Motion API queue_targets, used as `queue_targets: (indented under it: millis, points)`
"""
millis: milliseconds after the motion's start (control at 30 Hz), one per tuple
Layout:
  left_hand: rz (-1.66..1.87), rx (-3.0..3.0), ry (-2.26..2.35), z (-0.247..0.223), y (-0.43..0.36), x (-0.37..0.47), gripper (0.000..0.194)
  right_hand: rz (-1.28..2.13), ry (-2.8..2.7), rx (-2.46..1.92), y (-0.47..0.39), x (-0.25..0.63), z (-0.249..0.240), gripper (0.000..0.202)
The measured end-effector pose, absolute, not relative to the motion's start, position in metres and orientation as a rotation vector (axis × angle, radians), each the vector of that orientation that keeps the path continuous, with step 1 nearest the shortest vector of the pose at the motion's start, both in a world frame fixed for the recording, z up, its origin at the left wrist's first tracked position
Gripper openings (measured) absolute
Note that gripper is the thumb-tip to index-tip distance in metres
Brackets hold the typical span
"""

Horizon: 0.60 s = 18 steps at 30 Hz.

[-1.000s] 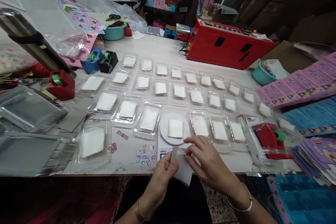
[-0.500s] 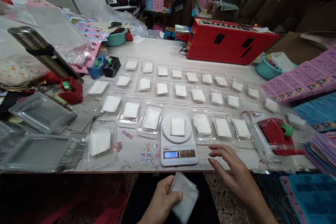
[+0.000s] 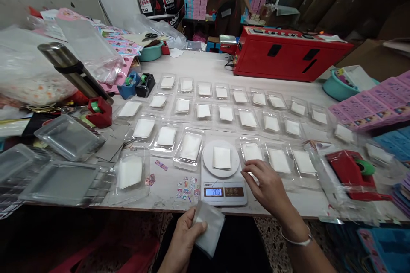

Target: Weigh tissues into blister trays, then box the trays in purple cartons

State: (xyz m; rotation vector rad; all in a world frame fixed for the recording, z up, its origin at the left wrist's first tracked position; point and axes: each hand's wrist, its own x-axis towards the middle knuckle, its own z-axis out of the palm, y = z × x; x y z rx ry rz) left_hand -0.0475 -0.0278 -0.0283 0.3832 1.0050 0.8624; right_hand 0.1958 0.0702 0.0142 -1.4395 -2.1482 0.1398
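Low over my lap, below the table's front edge, my left hand (image 3: 182, 239) grips a thin stack of clear plastic sleeves (image 3: 212, 230), thumb on top. My right hand (image 3: 268, 187) hovers just right of the white digital scale (image 3: 208, 182), its thumb and fingers bent and slightly apart, with nothing visible between them. A stack of white squares (image 3: 221, 158) lies on the scale's round plate, and the display reads about 20.6. Clear plastic trays holding similar white stacks (image 3: 189, 146) spread in rows around the scale. My right hand partly covers one such tray (image 3: 251, 152).
Tape dispensers stand at left and right, including a red one (image 3: 344, 175). Empty clear trays (image 3: 64, 183) and a steel flask (image 3: 75, 70) are on the left. A red machine (image 3: 288, 55) sits at the back; a person (image 3: 227, 0) stands beyond. Stickers (image 3: 187, 190) lie left of the scale.
My right hand has moved up and left, closer to the scale, with its fingers drawn nearer together. My left hand has shifted slightly left with the sleeves. The view has turned a little.
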Motion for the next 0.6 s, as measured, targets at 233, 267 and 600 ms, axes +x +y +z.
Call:
queue_targets:
  millis: [233,267,600]
  points:
    - [0.878,0.419,0.919,-0.023,-0.004,-0.041,0.034,-0.034,-2.285,-1.391,0.132,0.166,-0.012,0.012]
    - [0.871,0.429,0.902,-0.022,-0.002,-0.038,0.032,-0.049,-2.305,-1.401,0.137,0.163,-0.015,0.01]
    - [0.823,0.44,0.83,-0.024,0.016,-0.019,0.034,0.025,-2.315,-1.445,0.148,0.158,-0.026,0.011]
